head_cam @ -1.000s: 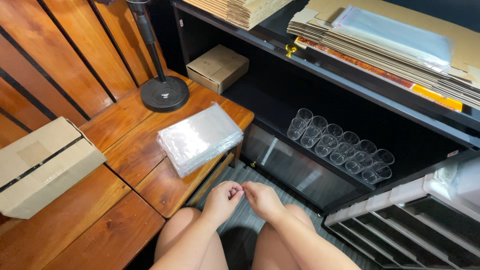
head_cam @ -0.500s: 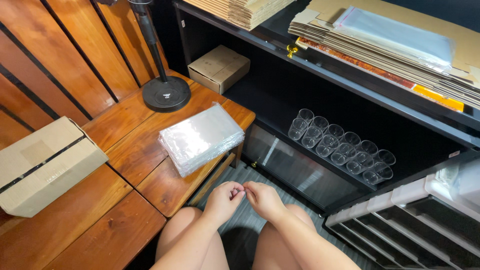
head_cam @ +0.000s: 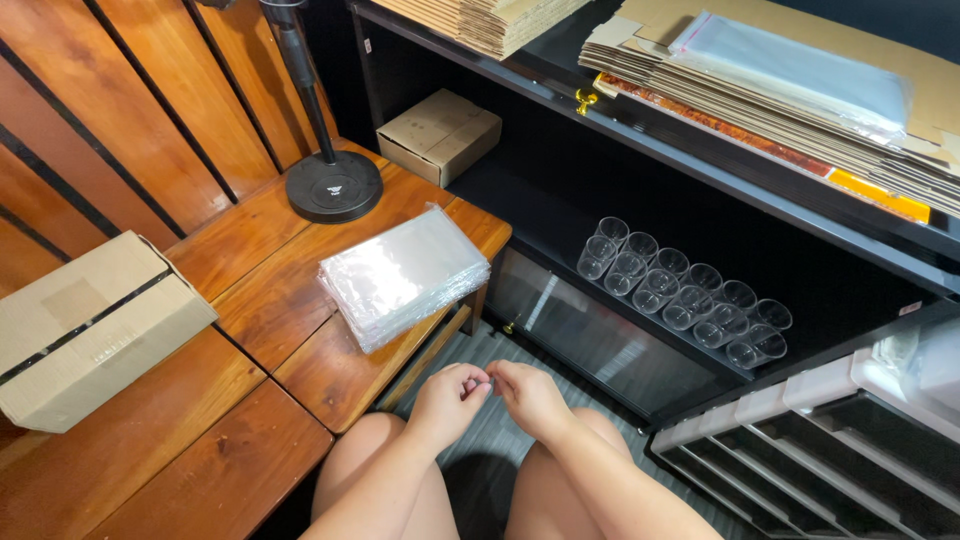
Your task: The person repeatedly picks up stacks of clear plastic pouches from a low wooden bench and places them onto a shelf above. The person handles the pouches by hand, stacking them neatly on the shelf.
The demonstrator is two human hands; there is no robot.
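Both hands sit low at centre, over the person's knees, fingertips meeting. Left hand (head_cam: 450, 400) and right hand (head_cam: 528, 395) are pinched together at one spot; whatever sits between the fingertips is too small to make out, so can't tell what they're clamped on.

Nearest thing: stack of clear plastic bags (head_cam: 402, 274) lying flat on the wooden table (head_cam: 250, 260), near its corner, apart from the hands. Black round lamp base (head_cam: 334, 185) stands behind the stack. Closed cardboard box (head_cam: 85, 325) with a dark tape strip sits at the table's left edge; contents hidden.

Black shelf unit (head_cam: 560, 215) to the right: small closed carton (head_cam: 440, 135) at its left end, contents hidden. Two rows of empty clear plastic cups (head_cam: 680, 295) lie on the same shelf. Above, flattened cardboard sheets (head_cam: 760, 95) with clear bags on top. Lower right, grey drawer rack (head_cam: 800, 440); its contents can't be seen.
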